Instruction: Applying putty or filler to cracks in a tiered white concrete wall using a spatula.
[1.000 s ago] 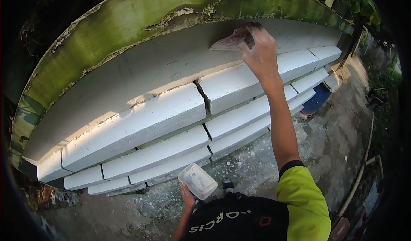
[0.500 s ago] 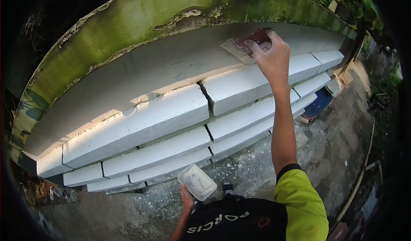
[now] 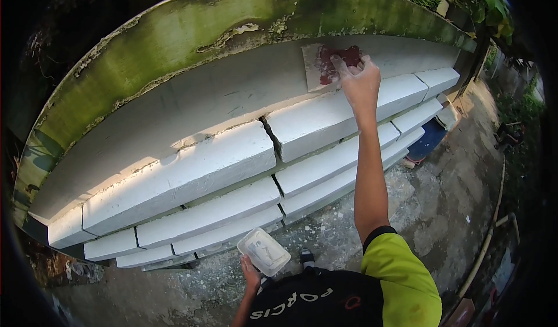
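Observation:
My right hand reaches up to the pale recessed strip beneath the mossy rim. Its thumb and fingers close on a wide putty scraper with a dark red grip. The scraper's pale, putty-smeared blade lies against the strip. Low in front of my body, my left hand grips the near left side of a rectangular tub. Whitish putty coats the tub's inside. White residue marks my right fingers.
White blocks jut out in stepped rows with dark gaps between them. A green, flaking rim overhangs the strip. At right sits a blue container on stained concrete, with a long pole beyond.
My right hand has shifted slightly left and down, with the scraper turned so more of its blade shows. My left hand still holds the tub; the view has shifted slightly.

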The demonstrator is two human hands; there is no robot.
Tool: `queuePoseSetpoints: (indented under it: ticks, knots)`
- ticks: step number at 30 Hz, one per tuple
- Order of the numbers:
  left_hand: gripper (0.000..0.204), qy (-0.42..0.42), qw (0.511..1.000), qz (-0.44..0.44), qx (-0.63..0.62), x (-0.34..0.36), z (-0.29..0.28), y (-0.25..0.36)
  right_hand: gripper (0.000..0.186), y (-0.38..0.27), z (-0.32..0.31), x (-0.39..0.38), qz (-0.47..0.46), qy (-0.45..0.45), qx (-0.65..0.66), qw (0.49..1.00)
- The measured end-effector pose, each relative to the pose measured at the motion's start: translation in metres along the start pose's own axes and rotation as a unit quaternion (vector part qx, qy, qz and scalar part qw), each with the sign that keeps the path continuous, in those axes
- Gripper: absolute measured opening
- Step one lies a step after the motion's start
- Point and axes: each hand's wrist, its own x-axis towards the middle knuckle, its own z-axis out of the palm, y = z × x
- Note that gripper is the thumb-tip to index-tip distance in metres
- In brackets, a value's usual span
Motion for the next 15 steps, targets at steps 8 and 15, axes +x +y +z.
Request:
queuePoseSetpoints:
  ticks: [8, 15]
  knots:
    - [0.043, 0.006, 1.000, -0.016, -0.010, 0.008, -0.002, -0.015, 0.033, 0.015, 0.001, 0.011, -0.032, 0.023, -0.078, 0.996]
    - [0.043, 0.008, 0.999, -0.024, -0.046, 0.008, 0.003, -0.004, 0.021, 0.030, -0.082, 0.007, -0.167, 0.042, 0.107, 0.979]
